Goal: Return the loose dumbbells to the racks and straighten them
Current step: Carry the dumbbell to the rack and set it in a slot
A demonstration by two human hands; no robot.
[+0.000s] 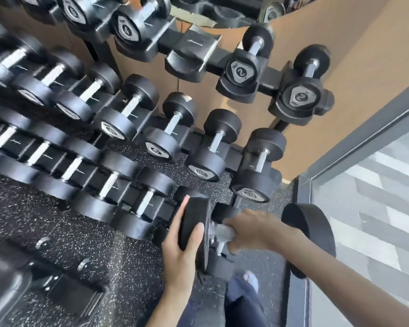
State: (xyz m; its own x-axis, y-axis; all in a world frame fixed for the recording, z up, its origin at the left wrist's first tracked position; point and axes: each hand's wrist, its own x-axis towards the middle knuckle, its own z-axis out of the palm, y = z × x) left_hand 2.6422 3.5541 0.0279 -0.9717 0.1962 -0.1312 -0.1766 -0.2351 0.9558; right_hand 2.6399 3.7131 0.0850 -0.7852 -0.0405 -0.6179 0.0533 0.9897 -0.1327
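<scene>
A large black dumbbell (309, 237) hangs crosswise in front of the lowest rack row at the right end. My right hand (250, 228) grips its knurled metal handle. My left hand (184, 244) lies against the left head of that dumbbell, thumb over the rim and fingers straight along its outer face. Beneath the handle shows part of a black rack cradle (219, 265). The three-tier rack (191, 43) holds rows of black dumbbells; two marked 2 (241, 72) sit on the top tier at the right.
An unfilled cradle (194, 55) sits on the top tier left of the 2s. A tan wall stands behind the rack, and a grey-framed glass panel (368, 208) closes the right side. Speckled rubber floor (57, 220) lies below, with a dark machine base (33, 279) at lower left. My shoe (250, 279) shows below the dumbbell.
</scene>
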